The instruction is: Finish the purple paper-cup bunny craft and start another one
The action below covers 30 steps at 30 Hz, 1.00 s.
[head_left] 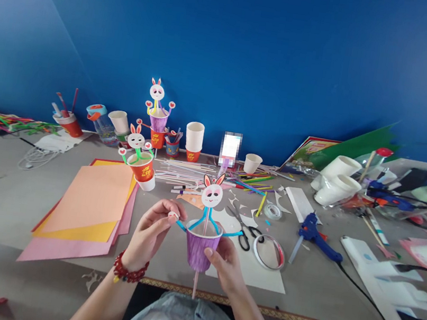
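My right hand (pixel 225 263) is wrapped round a purple-coloured paper cup (pixel 200 251) from its right side. A paper rabbit head (pixel 212 196) stands above the cup's mouth on blue strips, and a pale straw (pixel 195 284) comes out below the base. Blue arms reach over the rim to both sides; the right arm (pixel 233 233) ends bare. At the tip of the left arm, my left hand (pixel 158 222) pinches a small round paper paw (pixel 173 215) with a reddish mark. Its fingers partly cover the paw.
Scissors (pixel 243 231) and a tape roll (pixel 268 252) lie right of the cup. Farther right are a blue glue gun (pixel 316 237) and a white power strip (pixel 383 287). Coloured paper sheets (pixel 87 200) lie left. Finished rabbit cups (pixel 140 168) stand behind.
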Available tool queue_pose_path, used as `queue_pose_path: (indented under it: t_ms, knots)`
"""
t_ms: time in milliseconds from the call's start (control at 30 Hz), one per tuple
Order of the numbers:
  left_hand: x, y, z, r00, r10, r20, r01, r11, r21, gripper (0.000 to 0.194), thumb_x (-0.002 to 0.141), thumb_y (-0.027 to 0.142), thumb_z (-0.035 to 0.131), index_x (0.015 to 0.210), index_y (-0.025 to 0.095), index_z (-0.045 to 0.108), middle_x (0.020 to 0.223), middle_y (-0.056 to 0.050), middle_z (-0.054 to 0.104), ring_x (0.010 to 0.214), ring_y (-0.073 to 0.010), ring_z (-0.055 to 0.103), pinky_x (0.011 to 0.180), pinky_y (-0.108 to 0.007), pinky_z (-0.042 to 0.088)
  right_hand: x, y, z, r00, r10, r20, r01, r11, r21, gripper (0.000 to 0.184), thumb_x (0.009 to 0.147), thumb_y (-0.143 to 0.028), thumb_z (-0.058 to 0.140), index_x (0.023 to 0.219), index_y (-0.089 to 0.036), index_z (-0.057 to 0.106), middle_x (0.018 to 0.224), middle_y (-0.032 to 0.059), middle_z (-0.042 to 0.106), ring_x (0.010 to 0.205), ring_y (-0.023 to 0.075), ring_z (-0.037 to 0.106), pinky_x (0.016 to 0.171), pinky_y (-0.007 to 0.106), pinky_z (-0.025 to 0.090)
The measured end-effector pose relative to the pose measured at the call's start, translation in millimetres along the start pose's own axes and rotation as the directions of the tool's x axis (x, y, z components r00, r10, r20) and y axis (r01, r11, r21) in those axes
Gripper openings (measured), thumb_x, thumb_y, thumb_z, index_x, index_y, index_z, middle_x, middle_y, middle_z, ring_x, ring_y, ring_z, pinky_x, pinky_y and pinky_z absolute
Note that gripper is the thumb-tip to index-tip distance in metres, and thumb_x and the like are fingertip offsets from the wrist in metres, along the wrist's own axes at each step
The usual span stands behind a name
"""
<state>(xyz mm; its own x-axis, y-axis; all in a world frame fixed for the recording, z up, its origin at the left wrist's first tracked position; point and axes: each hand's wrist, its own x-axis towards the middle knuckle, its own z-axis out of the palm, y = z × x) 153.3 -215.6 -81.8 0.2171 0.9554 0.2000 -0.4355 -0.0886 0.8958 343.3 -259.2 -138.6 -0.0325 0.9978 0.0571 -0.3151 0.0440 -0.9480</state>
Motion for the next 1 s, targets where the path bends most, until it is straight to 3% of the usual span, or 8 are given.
queue_pose_path:
  t_ms: [200, 433, 767, 1000]
  knots:
    - [-0.4, -1.1, -2.7, 0.992, -0.063, 0.106, 0.08, 0.983, -0.168, 0.007, 0.089, 0.024, 0.062, 0.085, 0.018, 0.062, 0.088, -0.006, 0.059, 0.088, -0.0196, 0.054, 0.079, -0.031, 0.041, -0.3, -0.3, 0.2, 1.0, -0.007, 0.028, 0.005, 0.999, 0.054, 0.044, 0.074, -0.051, 0.081, 0.107, -0.025, 0.071, 0.096, 0.0056, 0.068, 0.082, 0.0204, 0.061, 0.072, 0.028, 0.052]
    - [0.3, -3.0, -4.8, 0.976, -0.047, 0.214, 0.106, 0.957, -0.271, 0.006, 0.09, 0.024, 0.061, 0.087, 0.018, 0.062, 0.09, -0.006, 0.057, 0.09, -0.0199, 0.052, 0.082, -0.033, 0.038, -1.4, -3.9, 1.0, 0.998, -0.022, 0.056, 0.016, 0.993, 0.116, 0.041, 0.076, -0.046, 0.081, 0.109, -0.025, 0.071, 0.1, 0.0058, 0.069, 0.091, 0.0223, 0.062, 0.08, 0.031, 0.052]
    - [0.1, -6.1, -6.2, 0.972, -0.014, 0.236, 0.077, 0.962, -0.261, 0.005, 0.091, 0.023, 0.061, 0.088, 0.02, 0.061, 0.092, -0.005, 0.057, 0.091, -0.0189, 0.052, 0.083, -0.032, 0.039, -2.6, -4.3, 0.9, 0.997, -0.01, 0.072, 0.0, 0.992, 0.128, 0.037, 0.076, -0.045, 0.08, 0.104, -0.024, 0.07, 0.097, 0.0051, 0.07, 0.087, 0.0208, 0.063, 0.078, 0.03, 0.051]
    - [0.5, -5.8, -4.6, 0.984, 0.002, 0.179, 0.04, 0.972, -0.233, 0.004, 0.09, 0.022, 0.063, 0.087, 0.02, 0.063, 0.092, -0.005, 0.057, 0.091, -0.0182, 0.054, 0.081, -0.031, 0.041, -3.1, -5.0, 3.0, 0.998, -0.042, 0.035, 0.039, 0.995, 0.088, 0.043, 0.074, -0.049, 0.081, 0.108, -0.024, 0.071, 0.097, 0.0063, 0.07, 0.087, 0.0225, 0.064, 0.077, 0.031, 0.052]
